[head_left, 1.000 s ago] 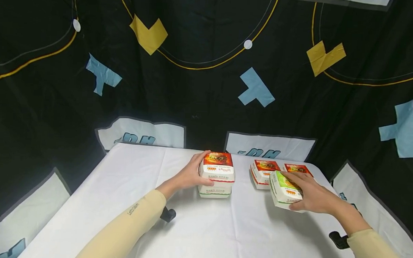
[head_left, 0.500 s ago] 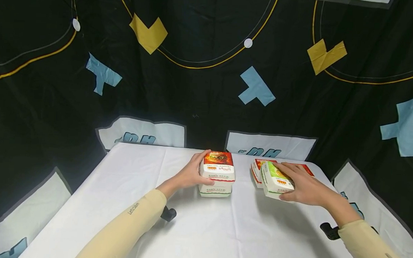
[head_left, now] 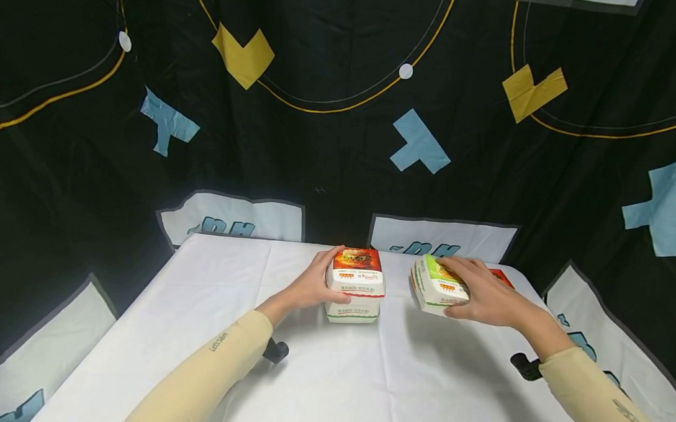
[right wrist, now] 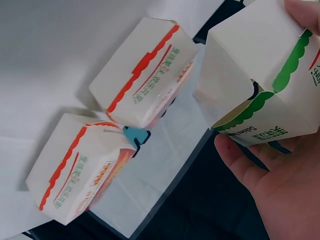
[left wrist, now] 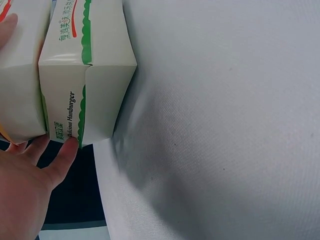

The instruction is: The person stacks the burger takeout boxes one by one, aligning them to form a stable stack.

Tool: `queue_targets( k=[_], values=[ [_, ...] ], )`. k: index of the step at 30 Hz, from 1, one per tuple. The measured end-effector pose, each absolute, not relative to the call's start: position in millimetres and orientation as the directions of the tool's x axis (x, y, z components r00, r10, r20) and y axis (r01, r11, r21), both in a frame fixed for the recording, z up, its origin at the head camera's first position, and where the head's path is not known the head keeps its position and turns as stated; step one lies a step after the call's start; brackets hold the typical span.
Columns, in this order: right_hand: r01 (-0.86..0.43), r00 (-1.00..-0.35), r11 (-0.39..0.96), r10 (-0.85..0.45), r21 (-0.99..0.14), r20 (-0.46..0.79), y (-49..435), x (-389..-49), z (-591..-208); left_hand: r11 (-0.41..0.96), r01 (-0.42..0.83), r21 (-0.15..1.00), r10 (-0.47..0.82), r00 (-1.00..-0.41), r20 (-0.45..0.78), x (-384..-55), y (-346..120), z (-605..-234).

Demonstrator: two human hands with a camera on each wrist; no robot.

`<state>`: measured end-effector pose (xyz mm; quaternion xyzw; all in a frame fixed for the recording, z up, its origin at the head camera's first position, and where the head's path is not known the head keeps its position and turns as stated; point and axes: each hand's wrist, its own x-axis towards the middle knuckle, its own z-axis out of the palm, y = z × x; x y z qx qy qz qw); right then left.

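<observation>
Gripping a green-topped box (head_left: pixel 437 290) between thumb and fingers: right hand (head_left: pixel 486 297), box held clear of the desk (head_left: pixel 332 378). Beyond it, two red-trimmed boxes (right wrist: pixel 142 75) sit near each other on the desk. Left hand (head_left: pixel 313 286) pinches a red-topped box (head_left: pixel 357 276), stacked on a green-trimmed box (head_left: pixel 351 312); one finger touches the lower box's side. Black cloth (head_left: pixel 328 173) hangs behind.

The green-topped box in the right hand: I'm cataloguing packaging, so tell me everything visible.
The green-topped box looks like folded white card, with lettering and a scalloped green band; a gap shows along one seam. The right hand grips it green face up, above the far right of the table; its tilt is hard to judge.
</observation>
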<state>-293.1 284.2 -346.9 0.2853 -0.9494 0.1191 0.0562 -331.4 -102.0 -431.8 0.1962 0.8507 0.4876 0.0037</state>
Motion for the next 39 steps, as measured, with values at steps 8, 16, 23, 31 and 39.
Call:
queue_targets(
  k=[8,16,23,31,39],
  values=[
    [-0.565,-0.823,0.812,-0.542,-0.147,0.172,272,-298,-340,0.452,0.325,0.831,0.335,-0.925,0.180,-331,-101,-431],
    [-0.560,-0.828,0.816,-0.542,-0.145,0.146,257,-304,-331,0.447,0.324,0.834,0.335,-0.925,0.180,-329,-101,-431],
    [-0.598,-0.801,0.788,-0.578,-0.147,0.157,249,-310,-322,0.452,0.326,0.830,0.333,-0.925,0.182,-330,-101,-431],
    [-0.597,-0.798,0.794,-0.577,-0.110,0.173,235,-314,-315,0.451,0.330,0.829,0.333,-0.924,0.187,-331,-101,-432],
    [-0.618,-0.781,0.780,-0.595,-0.097,0.193,223,-319,-310,0.456,0.336,0.824,0.337,-0.922,0.190,-331,-100,-432]
  ],
)
